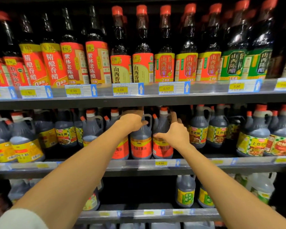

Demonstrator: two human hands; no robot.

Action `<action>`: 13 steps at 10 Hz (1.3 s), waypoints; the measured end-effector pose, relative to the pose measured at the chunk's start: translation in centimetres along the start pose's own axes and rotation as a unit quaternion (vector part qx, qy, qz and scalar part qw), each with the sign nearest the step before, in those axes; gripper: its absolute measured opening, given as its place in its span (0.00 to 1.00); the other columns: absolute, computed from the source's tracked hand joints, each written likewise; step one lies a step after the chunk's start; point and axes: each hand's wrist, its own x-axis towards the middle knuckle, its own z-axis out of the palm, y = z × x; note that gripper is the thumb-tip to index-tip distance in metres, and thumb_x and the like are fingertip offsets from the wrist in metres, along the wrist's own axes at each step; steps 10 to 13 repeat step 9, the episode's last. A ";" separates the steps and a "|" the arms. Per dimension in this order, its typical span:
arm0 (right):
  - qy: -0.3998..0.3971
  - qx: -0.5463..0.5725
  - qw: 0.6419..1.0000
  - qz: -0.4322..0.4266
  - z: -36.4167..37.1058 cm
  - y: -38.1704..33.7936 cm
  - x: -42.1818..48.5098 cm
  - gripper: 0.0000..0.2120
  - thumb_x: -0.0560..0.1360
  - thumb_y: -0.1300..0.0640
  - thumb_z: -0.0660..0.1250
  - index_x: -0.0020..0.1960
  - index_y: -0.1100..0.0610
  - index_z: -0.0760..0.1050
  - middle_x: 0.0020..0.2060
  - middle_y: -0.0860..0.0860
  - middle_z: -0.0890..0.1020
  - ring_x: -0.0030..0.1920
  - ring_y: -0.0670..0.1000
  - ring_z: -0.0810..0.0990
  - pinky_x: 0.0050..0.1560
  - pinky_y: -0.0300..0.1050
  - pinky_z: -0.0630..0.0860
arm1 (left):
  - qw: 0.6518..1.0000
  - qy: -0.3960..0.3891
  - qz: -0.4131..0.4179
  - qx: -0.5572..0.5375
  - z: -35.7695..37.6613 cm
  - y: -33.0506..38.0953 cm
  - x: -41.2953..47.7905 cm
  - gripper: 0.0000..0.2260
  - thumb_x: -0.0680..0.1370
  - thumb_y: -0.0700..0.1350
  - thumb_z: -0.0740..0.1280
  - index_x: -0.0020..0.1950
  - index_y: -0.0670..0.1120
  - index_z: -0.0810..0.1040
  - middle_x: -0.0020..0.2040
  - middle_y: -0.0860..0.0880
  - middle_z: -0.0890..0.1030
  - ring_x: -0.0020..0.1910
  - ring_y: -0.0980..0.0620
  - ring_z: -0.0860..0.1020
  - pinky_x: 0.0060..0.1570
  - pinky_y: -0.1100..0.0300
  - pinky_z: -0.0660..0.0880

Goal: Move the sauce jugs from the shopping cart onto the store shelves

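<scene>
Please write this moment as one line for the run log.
phase: shelving | left grip holds red-label jug by its top, on middle shelf | right grip fingers spread, thumb touches neighbour jug

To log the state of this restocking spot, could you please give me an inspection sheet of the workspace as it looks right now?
Surface: middle shelf, fronted by a price-tag rail and packed with handled jugs.
Job's things: red-labelled jug stands upright at the shelf front, with a matching jug right beside it; the shopping cart is not in view.
Clutter: nothing seen.
Hands: left hand grips the red-labelled jug near its handle; right hand is open, fingers spread against the matching jug.
Cables: nothing seen.
Surroundings: tall dark bottles on the shelf above; more jugs on the shelf below.
</scene>
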 end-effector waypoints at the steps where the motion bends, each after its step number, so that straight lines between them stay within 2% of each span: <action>1: -0.001 0.000 1.000 0.002 0.1 0.1 0.2 0.59 0.61 0.36 0.79 0.79 0.51 0.48 0.69 0.61 0.69 0.64 0.65 0.75 0.55 0.59 0.77 | 1.000 0.014 0.000 0.006 0.1 0.0 -0.1 0.30 0.81 0.53 0.63 0.77 0.41 0.57 0.69 0.37 0.73 0.64 0.37 0.74 0.60 0.46 0.73; 2: 0.004 0.005 1.000 0.002 0.2 0.1 0.0 0.58 0.61 0.36 0.79 0.79 0.51 0.48 0.69 0.61 0.70 0.63 0.65 0.76 0.54 0.59 0.78 | 1.000 0.008 -0.016 0.000 0.5 0.0 -0.1 0.29 0.82 0.54 0.62 0.77 0.42 0.57 0.66 0.37 0.75 0.62 0.37 0.75 0.56 0.47 0.74; 3: 0.012 0.012 1.000 0.010 0.4 0.1 -0.4 0.58 0.62 0.36 0.78 0.79 0.51 0.48 0.68 0.61 0.71 0.62 0.65 0.77 0.52 0.59 0.79 | 0.998 0.059 -0.024 0.023 1.3 -0.2 -0.5 0.31 0.80 0.56 0.63 0.78 0.44 0.56 0.67 0.37 0.74 0.63 0.36 0.74 0.59 0.46 0.73; 4: 0.007 0.010 0.999 0.030 0.5 0.0 -0.9 0.52 0.63 0.35 0.77 0.77 0.55 0.57 0.65 0.60 0.75 0.58 0.62 0.79 0.49 0.58 0.81 | 0.990 0.121 -0.018 0.067 2.5 -0.5 -1.6 0.36 0.79 0.59 0.63 0.79 0.44 0.51 0.72 0.38 0.69 0.69 0.36 0.68 0.66 0.43 0.67; 5: 0.011 0.041 0.999 0.018 0.8 0.0 -1.5 0.56 0.63 0.39 0.79 0.80 0.50 0.49 0.65 0.58 0.73 0.58 0.62 0.79 0.50 0.57 0.80 | 0.985 0.152 -0.011 0.087 3.4 -0.9 -3.1 0.27 0.79 0.58 0.63 0.70 0.43 0.67 0.57 0.40 0.79 0.57 0.38 0.77 0.52 0.47 0.75; 6: 0.021 0.068 0.997 -0.005 1.1 0.3 -2.2 0.59 0.64 0.44 0.80 0.80 0.43 0.41 0.67 0.57 0.70 0.59 0.63 0.78 0.51 0.58 0.79 | 0.971 0.210 0.027 0.109 4.0 -1.3 -5.0 0.22 0.77 0.55 0.66 0.66 0.45 0.70 0.52 0.42 0.78 0.52 0.40 0.77 0.46 0.50 0.72; 7: 0.030 0.093 0.995 -0.015 1.6 0.6 -2.7 0.56 0.68 0.48 0.78 0.79 0.40 0.39 0.72 0.57 0.64 0.63 0.62 0.76 0.52 0.60 0.80 | 0.967 0.214 0.066 0.119 5.3 -2.0 -6.6 0.27 0.78 0.50 0.65 0.75 0.48 0.61 0.62 0.43 0.72 0.61 0.41 0.70 0.57 0.49 0.68; 8: 0.034 0.114 0.993 -0.028 1.3 0.6 -4.3 0.51 0.71 0.52 0.76 0.79 0.42 0.43 0.68 0.57 0.65 0.57 0.62 0.77 0.47 0.56 0.79 | 0.969 0.200 0.027 0.144 6.5 -2.4 -8.7 0.28 0.77 0.49 0.65 0.76 0.49 0.62 0.70 0.42 0.66 0.71 0.41 0.62 0.71 0.38 0.57; 9: 0.025 0.103 0.994 -0.027 0.7 0.7 -5.7 0.45 0.72 0.58 0.74 0.79 0.48 0.51 0.62 0.57 0.66 0.48 0.61 0.78 0.40 0.50 0.75 | 0.970 0.186 -0.022 0.153 7.2 -3.3 -10.3 0.28 0.75 0.50 0.67 0.74 0.49 0.63 0.72 0.43 0.63 0.74 0.42 0.59 0.74 0.35 0.49; 13: 0.025 0.103 0.994 -0.027 0.7 0.7 -5.7 0.45 0.72 0.58 0.74 0.79 0.48 0.51 0.62 0.57 0.66 0.48 0.61 0.78 0.40 0.50 0.75 | 0.970 0.186 -0.022 0.153 7.2 -3.3 -10.3 0.28 0.75 0.50 0.67 0.74 0.49 0.63 0.72 0.43 0.63 0.74 0.42 0.59 0.74 0.35 0.49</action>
